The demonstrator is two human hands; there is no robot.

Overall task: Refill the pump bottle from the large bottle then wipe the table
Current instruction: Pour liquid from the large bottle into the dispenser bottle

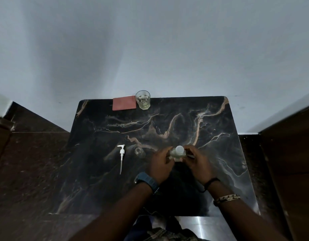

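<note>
A: So, in the head view, what do the hands do?

B: Both hold the large bottle (178, 152) near the middle of the worktop (219, 153). The left hand (161, 163) curls round its left side, the right hand (197, 162) grips its right side. The white cap is still on, I think.

A: And the pump bottle?

B: The clear pump bottle (138, 151) stands open just to the left of the hands, hard to see on the dark marble. Its pump head (121, 157) lies further left. At the far edge are a red cloth (124, 102) and beside it a glass (143, 100).

A: What could go wrong?

B: The neck of the pump bottle looks narrow and almost invisible, so a fast pour may miss it, or a hand may knock it over.
</note>
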